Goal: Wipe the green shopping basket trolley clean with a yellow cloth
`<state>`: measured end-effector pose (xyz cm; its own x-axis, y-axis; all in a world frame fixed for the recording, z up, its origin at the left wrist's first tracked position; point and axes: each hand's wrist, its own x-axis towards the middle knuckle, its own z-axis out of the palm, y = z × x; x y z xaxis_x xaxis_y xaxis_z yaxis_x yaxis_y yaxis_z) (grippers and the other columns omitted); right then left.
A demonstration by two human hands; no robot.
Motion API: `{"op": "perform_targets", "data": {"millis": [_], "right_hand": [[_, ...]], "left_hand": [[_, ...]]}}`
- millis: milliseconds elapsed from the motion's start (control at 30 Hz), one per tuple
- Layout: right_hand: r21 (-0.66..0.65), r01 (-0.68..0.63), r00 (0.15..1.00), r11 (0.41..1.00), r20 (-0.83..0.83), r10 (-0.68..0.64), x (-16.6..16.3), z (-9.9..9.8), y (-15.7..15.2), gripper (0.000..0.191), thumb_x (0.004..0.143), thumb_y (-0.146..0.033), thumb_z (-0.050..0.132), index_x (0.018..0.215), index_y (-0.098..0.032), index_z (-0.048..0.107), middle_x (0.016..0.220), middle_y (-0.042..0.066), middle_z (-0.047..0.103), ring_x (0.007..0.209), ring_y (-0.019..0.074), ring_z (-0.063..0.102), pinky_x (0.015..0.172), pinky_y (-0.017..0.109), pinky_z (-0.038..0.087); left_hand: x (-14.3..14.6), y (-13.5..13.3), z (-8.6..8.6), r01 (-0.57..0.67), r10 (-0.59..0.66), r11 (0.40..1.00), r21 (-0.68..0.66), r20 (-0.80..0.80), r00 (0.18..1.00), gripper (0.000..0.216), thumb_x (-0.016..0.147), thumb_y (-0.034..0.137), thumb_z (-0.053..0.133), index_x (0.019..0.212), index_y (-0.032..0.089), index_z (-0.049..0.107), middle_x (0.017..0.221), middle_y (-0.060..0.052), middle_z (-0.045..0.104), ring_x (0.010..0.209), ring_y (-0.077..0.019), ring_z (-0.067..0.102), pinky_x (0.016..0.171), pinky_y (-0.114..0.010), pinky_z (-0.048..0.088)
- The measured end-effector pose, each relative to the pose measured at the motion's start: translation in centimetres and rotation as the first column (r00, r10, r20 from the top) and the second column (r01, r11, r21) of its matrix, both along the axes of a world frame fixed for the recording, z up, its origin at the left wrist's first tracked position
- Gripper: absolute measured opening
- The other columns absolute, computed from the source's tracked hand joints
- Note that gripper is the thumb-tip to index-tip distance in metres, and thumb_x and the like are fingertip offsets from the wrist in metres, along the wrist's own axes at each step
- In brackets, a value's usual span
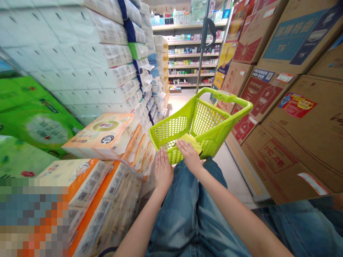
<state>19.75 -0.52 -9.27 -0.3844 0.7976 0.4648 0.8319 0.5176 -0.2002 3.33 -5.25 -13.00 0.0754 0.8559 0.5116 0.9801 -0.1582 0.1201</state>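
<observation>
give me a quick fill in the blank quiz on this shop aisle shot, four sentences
1. The left hand and the right hand rest at the near end of a ____ plastic basket.
2. The boxes stacked on the person's right are made of ____.
3. The packs with orange edges lie on the person's ____ side.
4. The person's jeans are ____ in colour.

Missing words: green; cardboard; left; blue.

A single head-worn camera looks forward and down a shop aisle, close above the green basket (203, 125); shelves (187, 57) stand far ahead.
</observation>
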Motion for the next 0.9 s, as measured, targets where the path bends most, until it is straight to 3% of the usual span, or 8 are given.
{"op": "perform_targets", "data": {"millis": [133, 233, 400, 500, 600, 800, 900], "right_hand": [[-0.001, 0.179, 0.981, 0.984, -0.077, -0.179, 3.7, 0.6, 1.6, 0.075, 0.08, 0.008, 0.031, 0.15, -0.015, 0.043, 0.155, 0.008, 0.045, 0.147, 0.0207, 0.036, 0.123, 0.045, 0.029], [-0.033, 0.239, 0.963, 0.97, -0.117, -0.241, 1.7, 0.5, 1.3, 0.069, 0.082, 0.006, 0.031, 0.148, -0.011, 0.045, 0.155, 0.011, 0.046, 0.147, 0.0224, 0.036, 0.123, 0.045, 0.029], [-0.044, 0.078, 0.991, 0.996, -0.109, -0.082, -6.0, -0.7, -1.1, 0.056, 0.093, -0.005, 0.038, 0.148, -0.013, 0.046, 0.155, 0.011, 0.045, 0.147, 0.0218, 0.036, 0.122, 0.043, 0.031], [-0.033, -0.03, 0.996, 0.999, -0.082, 0.027, -7.8, -1.0, -2.0, 0.055, 0.095, -0.01, 0.04, 0.15, -0.016, 0.043, 0.155, 0.01, 0.045, 0.147, 0.0196, 0.036, 0.122, 0.042, 0.032], [-0.04, -0.045, 0.999, 0.998, -0.033, 0.044, -5.7, -0.6, -1.7, 0.061, 0.092, -0.006, 0.039, 0.152, -0.017, 0.039, 0.158, 0.009, 0.04, 0.149, 0.0194, 0.033, 0.122, 0.044, 0.03], [-0.035, 0.182, 0.981, 0.983, -0.064, -0.184, 2.4, 0.5, 1.1, 0.074, 0.082, 0.005, 0.034, 0.152, -0.019, 0.04, 0.161, 0.009, 0.035, 0.153, 0.0209, 0.022, 0.124, 0.05, 0.023], [-0.058, 0.211, 0.968, 0.976, -0.124, -0.216, 2.6, 0.4, 1.5, 0.076, 0.081, 0.007, 0.031, 0.153, -0.015, 0.037, 0.159, 0.011, 0.039, 0.152, 0.02, 0.025, 0.124, 0.049, 0.023]], "left_hand": [[0.1, 0.0, 0.0, 0.008, -0.008, 1.0, 0.006, 0.0, 1.0, 0.079, 0.086, 0.014, 0.049, 0.156, -0.002, 0.015, 0.163, -0.024, 0.022, 0.153, -0.0304, 0.019, 0.123, -0.047, 0.027], [0.1, 0.1, -0.2, 0.001, -0.001, 1.0, 0.004, -0.007, 1.0, 0.079, 0.087, 0.015, 0.049, 0.155, -0.003, 0.015, 0.163, -0.024, 0.023, 0.153, -0.0306, 0.018, 0.123, -0.047, 0.027], [0.0, 0.4, -0.5, -0.026, 0.025, 0.999, -0.022, -0.009, 1.0, 0.071, 0.09, 0.011, 0.042, 0.156, 0.001, 0.018, 0.163, -0.021, 0.025, 0.153, -0.028, 0.02, 0.123, -0.047, 0.028], [-0.1, 0.4, -0.5, -0.028, 0.027, 0.999, -0.03, -0.013, 1.0, 0.068, 0.091, 0.01, 0.037, 0.157, 0.005, 0.019, 0.162, -0.02, 0.027, 0.152, -0.0262, 0.021, 0.123, -0.046, 0.028], [-0.1, 0.3, -0.4, -0.011, 0.011, 1.0, -0.021, -0.009, 1.0, 0.074, 0.089, 0.012, 0.043, 0.157, 0.003, 0.015, 0.164, -0.02, 0.023, 0.153, -0.0275, 0.02, 0.123, -0.046, 0.027], [0.0, 0.1, -0.2, 0.014, -0.014, 1.0, -0.012, 0.011, 1.0, 0.08, 0.087, 0.017, 0.049, 0.156, -0.001, 0.012, 0.163, -0.024, 0.022, 0.153, -0.0302, 0.017, 0.122, -0.049, 0.027], [0.1, 0.1, -0.3, 0.008, -0.008, 1.0, -0.007, 0.013, 1.0, 0.081, 0.087, 0.017, 0.05, 0.156, -0.002, 0.013, 0.162, -0.025, 0.023, 0.153, -0.031, 0.018, 0.123, -0.049, 0.027]]}}
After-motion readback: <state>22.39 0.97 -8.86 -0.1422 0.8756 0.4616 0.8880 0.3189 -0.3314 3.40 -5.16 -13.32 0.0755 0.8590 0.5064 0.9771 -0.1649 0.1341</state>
